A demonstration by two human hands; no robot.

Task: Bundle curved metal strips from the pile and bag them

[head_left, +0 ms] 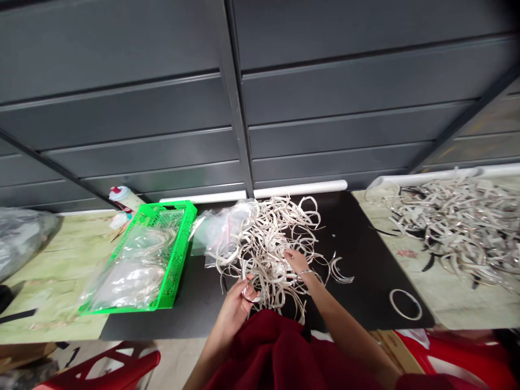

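Observation:
A tangled pile of curved white strips [276,227], shaped like headbands with shiny edges, lies on the black tabletop before me. At the pile's near left edge, my left hand [239,298] is closed around one curved strip [245,268] that stands up from its fingers. My right hand [298,262], with a bracelet at the wrist, is over the middle of the pile. Its fingers are bent together against the strips, and what they pinch is too small to make out. A few strips lie nested [340,271] to the right of the pile.
On the left, a green basket [179,265] contains clear bags of strips. Loose plastic bags [227,227] touch the pile's left side. A bottle [125,198] stands behind the basket. A ring [405,304] lies front right, and another strip pile [475,233] is far right. Dark panels rise behind.

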